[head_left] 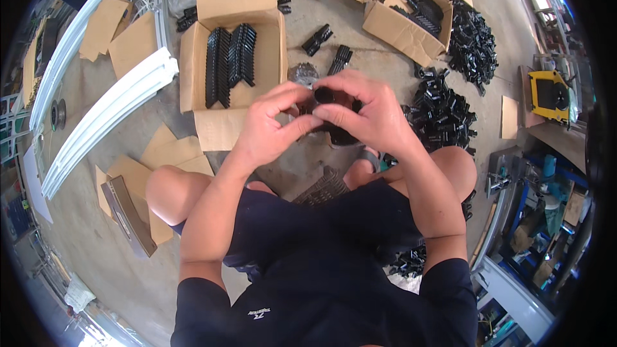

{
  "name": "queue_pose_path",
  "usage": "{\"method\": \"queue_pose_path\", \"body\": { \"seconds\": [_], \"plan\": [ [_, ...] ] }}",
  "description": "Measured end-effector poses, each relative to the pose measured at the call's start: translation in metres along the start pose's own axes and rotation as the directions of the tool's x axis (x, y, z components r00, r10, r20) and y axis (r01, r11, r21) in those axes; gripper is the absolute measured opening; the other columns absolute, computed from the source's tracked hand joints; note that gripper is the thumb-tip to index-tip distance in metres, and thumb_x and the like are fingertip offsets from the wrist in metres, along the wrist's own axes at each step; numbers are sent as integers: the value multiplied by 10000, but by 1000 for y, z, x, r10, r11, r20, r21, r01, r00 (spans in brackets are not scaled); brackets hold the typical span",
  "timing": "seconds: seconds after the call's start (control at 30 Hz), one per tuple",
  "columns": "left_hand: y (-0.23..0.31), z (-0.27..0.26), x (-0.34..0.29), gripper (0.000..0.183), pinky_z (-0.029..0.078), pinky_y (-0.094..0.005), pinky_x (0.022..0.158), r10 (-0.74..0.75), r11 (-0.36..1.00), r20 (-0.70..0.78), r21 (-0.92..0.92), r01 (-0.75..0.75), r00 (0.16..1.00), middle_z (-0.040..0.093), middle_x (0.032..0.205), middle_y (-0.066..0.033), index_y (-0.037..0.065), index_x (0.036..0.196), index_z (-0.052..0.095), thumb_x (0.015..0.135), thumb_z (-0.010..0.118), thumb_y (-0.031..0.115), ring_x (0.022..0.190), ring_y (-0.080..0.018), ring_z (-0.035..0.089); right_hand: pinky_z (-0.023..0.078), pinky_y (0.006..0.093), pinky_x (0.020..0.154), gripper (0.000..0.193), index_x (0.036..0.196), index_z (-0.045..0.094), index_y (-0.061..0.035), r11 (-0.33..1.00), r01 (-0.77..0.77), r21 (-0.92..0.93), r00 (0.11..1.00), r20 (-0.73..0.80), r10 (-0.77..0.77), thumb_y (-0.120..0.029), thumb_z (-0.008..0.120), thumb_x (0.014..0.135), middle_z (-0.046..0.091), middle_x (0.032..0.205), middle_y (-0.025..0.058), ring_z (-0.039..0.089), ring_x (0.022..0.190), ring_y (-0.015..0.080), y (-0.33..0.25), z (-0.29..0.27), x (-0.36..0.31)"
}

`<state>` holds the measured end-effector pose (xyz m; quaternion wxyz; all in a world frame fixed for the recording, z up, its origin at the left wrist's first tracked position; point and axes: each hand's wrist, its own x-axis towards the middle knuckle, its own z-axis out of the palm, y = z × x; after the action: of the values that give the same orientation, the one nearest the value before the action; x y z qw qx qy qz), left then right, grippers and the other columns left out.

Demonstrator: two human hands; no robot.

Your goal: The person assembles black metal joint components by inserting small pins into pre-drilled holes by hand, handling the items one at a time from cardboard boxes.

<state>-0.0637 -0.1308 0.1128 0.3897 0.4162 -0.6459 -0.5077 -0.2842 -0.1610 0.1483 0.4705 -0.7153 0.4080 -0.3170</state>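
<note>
Between my hands, in front of my knees, is a black tubular fitting with a round open end facing up. My right hand grips it, thumb on the near side and fingers curled around the far side. My left hand is closed at its left side, thumb and fingertips meeting on it. Fingers hide much of its shape. Just beyond my hands, a short row of black fittings and another small group lie on the floor. Far left, an open cardboard box holds black fittings stacked in neat rows.
To the right are heaped loose black fittings, with another pile beyond. A second cardboard box contains more. Long white curved profiles and cardboard sheets lie left. A yellow-framed object stands far right.
</note>
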Motion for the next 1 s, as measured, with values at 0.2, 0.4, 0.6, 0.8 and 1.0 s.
{"method": "queue_pose_path", "body": {
  "seconds": [0.2, 0.4, 0.6, 0.8, 1.0],
  "plan": [
    [-1, 10, -7, 377, 535, -240, 856, -217, 890, -47, -419, 177, 975, 705, 1092, -50, -43, 1278, 631, 923, 739, 21, 971, -92, 655, 480, 242, 626, 325, 1137, 705, 26, 986, 55, 154, 992, -122, -36, -126, 803, 867, 640, 870, 42, 571, 696, 78, 20, 13, 1],
    [1, 5, -5, 364, 525, -239, 849, -248, 872, -33, -443, 208, 968, 713, 1063, -30, -35, 1273, 638, 929, 738, 33, 966, -78, 641, 471, 216, 652, 297, 1143, 703, 28, 972, 47, 228, 986, -167, -9, -112, 783, 894, 631, 912, 14, 559, 738, 50, 24, 26, 4],
    [3, -3, -9, 342, 521, -244, 872, -279, 852, -7, -463, 244, 960, 717, 1062, -37, -23, 1262, 652, 937, 733, 50, 964, -86, 645, 482, 218, 662, 284, 1138, 703, 26, 980, 73, 185, 978, -204, -34, -101, 776, 895, 647, 925, 13, 582, 769, 65, 14, 37, 14],
    [-1, -10, -12, 316, 549, -245, 826, -292, 773, -60, -602, 199, 955, 736, 1088, -54, -14, 1255, 664, 968, 710, 110, 945, -80, 664, 529, 259, 721, 301, 1190, 719, -6, 819, -185, 543, 983, 98, 157, -237, 676, 1001, 710, 908, 44, 620, 781, 97, 31, 16, 33],
    [-1, -28, -9, 320, 568, -251, 829, -359, 803, -141, -551, 228, 923, 744, 1116, -79, -16, 1275, 661, 979, 687, 102, 960, -95, 687, 556, 382, 707, 236, 1034, 766, -84, 809, -464, -361, 853, 63, 518, -277, 684, 926, 747, 893, 138, 712, 814, 248, 180, 10, 28]
  ]
}}
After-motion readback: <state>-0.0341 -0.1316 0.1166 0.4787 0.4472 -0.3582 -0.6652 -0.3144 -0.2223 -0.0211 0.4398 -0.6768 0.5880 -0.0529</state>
